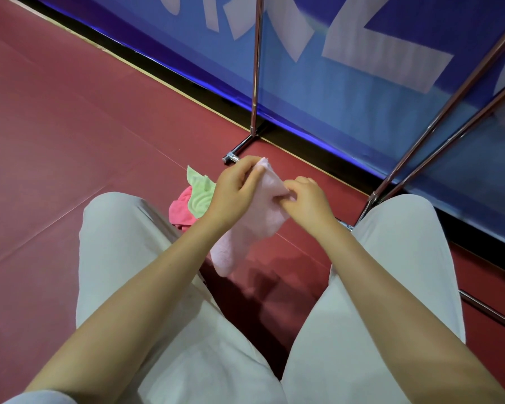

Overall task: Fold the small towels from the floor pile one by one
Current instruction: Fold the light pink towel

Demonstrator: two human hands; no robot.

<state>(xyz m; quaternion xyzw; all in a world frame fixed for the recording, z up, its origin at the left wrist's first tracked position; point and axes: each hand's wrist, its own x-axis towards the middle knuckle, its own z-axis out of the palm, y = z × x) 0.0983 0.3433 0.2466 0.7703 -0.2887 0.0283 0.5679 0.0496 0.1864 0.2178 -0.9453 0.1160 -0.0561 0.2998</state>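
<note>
Pinching pale pink towel [245, 228] top edge: left hand [233, 191], right hand [306, 199]; long axis hangs downward.

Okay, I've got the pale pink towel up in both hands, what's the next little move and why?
Probably draw the hands apart to stretch the top edge flat. The left hand and right hand pinch the pale pink towel close together, so it hangs bunched and unfolded above the red floor.

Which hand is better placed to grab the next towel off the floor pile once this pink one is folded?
Probably the left hand: the green towel and red towel lie directly beside it, while the right hand is farther away, across the pink towel.
</note>
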